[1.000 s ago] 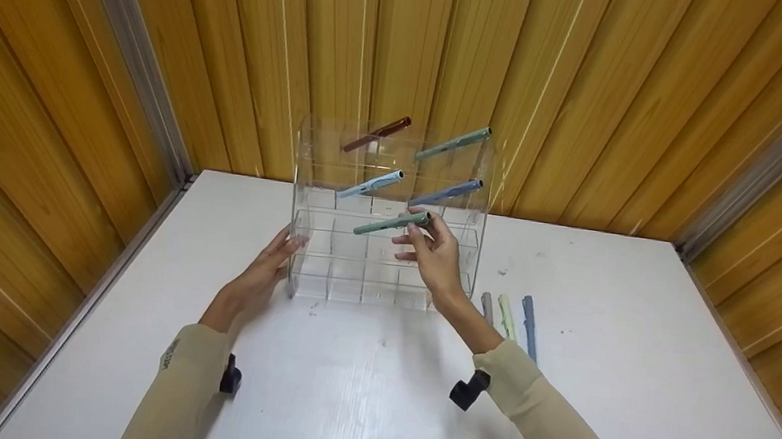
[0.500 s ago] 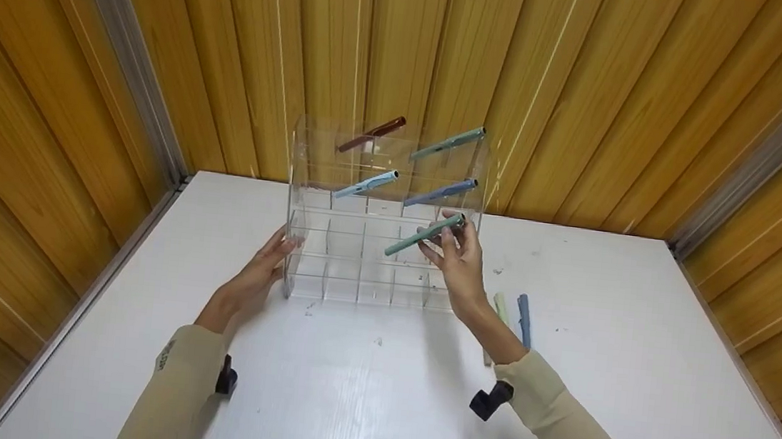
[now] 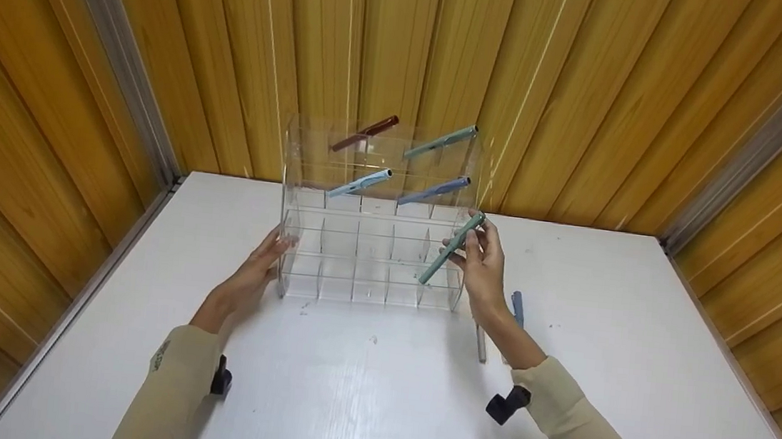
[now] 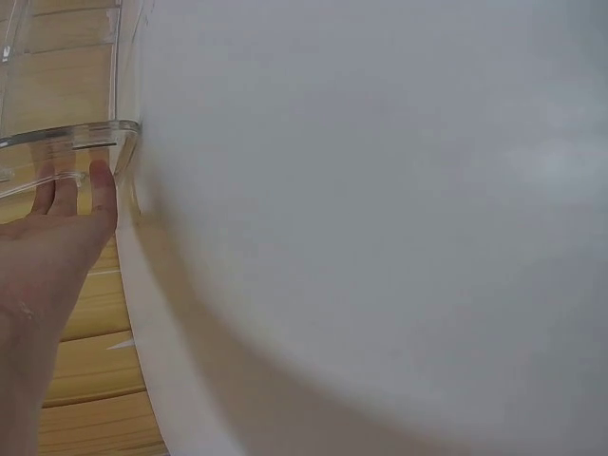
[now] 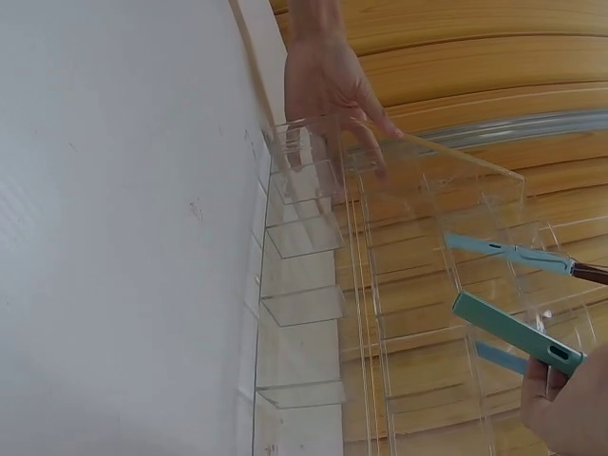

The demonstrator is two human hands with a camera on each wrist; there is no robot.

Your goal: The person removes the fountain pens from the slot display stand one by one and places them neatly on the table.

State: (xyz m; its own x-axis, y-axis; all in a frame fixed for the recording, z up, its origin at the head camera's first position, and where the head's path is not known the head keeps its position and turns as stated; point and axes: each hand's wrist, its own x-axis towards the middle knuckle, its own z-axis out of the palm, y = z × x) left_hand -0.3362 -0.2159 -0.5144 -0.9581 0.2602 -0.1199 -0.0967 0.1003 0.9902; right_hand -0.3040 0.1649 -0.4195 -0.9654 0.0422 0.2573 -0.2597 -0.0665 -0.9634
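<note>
Pen [image 3: 451, 248] in right hand [image 3: 482, 270], fingers [image 3: 494, 238] part-hidden

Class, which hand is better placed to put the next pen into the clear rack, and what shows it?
Probably the right hand: it pinches a green pen near the clear rack, while the left hand touches the rack's left side and holds no pen.

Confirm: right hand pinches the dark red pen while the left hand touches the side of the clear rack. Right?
Not quite: the right hand pinches a green pen, not the dark red pen, which sits in the rack's top row. The head view shows it. The left hand does touch the side of the clear rack.
</note>
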